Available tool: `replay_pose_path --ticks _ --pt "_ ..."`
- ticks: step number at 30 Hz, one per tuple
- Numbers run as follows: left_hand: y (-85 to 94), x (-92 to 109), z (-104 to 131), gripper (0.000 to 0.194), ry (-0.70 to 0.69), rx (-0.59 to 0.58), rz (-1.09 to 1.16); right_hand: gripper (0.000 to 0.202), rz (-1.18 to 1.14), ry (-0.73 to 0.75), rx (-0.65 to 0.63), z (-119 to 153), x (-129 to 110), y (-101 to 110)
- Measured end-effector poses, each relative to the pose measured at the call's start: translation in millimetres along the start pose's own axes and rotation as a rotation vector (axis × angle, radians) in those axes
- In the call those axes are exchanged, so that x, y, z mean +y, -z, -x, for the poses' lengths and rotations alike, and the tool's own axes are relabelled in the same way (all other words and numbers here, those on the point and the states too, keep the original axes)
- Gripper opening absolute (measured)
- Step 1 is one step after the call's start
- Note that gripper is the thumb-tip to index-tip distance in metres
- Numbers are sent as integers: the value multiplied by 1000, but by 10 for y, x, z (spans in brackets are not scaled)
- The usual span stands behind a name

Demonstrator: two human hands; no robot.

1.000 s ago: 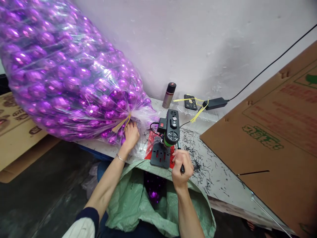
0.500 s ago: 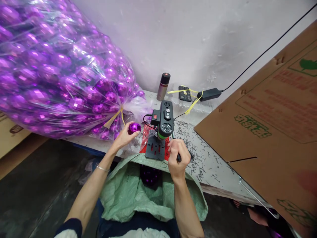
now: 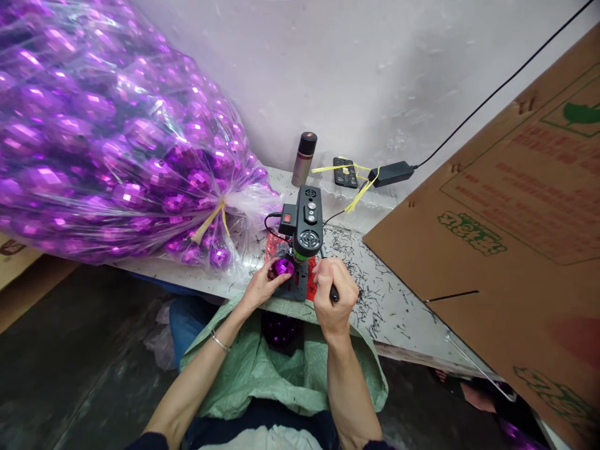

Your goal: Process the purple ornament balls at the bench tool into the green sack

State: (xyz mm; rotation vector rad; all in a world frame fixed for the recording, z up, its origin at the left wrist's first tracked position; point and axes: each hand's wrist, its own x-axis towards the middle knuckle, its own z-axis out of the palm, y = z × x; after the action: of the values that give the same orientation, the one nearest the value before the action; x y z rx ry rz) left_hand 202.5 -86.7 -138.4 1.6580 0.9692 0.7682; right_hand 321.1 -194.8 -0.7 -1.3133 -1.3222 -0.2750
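Note:
A shiny purple ball [image 3: 284, 267] is held between the fingers and thumb of my left hand [image 3: 262, 285], at the front left of a small black machine [image 3: 308, 222] and over its slotted base plate [image 3: 296, 289]. My right hand [image 3: 335, 294] is wrapped round the black-tipped lever [image 3: 334, 293] on the machine's right side. Under the machine lies a red sheet [image 3: 311, 282]. Below both hands, an open green sack [image 3: 234, 369] hangs at the table edge with purple balls [image 3: 280, 330] inside.
A large clear bag of purple balls [image 3: 107, 150] fills the left. Behind the machine stand a bottle [image 3: 304, 159], a black phone-like item [image 3: 345, 173] and a black power adapter [image 3: 392, 174]. Small dark bits litter the table [image 3: 398, 312]. A cardboard box [image 3: 506, 250] leans at right.
My left hand has moved right with the purple ball, from beside the machine to its front over the base plate. My right hand stays on the lever. The view has shifted slightly.

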Motion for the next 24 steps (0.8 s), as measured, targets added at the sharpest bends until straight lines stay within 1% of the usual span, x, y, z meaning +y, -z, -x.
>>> replay_pose_path --ticks 3,5,7,9,11,14,16,19,24 --pt "8 51 -5 58 -158 19 -232 26 8 12 -5 17 2 2" --pt "8 91 -11 55 -245 19 -342 26 9 13 -10 29 3 3" --pt "-23 116 -18 54 -292 3 -421 25 12 10 -12 41 6 5" --pt "-90 110 -19 54 -329 19 -469 25 14 12 -13 52 11 8" --pt "-175 67 -13 53 -365 80 -476 24 16 18 -20 61 16 13" --pt "-278 -35 2 52 -389 167 -420 24 20 26 -30 75 24 23" --pt "-309 -92 10 53 -388 172 -390 24 19 27 -33 87 28 24" --pt "-312 -128 13 54 -385 143 -381 25 5 29 -19 130 45 6" --pt "-306 -126 13 56 -396 135 -378 25 -11 64 25 337 168 -83"
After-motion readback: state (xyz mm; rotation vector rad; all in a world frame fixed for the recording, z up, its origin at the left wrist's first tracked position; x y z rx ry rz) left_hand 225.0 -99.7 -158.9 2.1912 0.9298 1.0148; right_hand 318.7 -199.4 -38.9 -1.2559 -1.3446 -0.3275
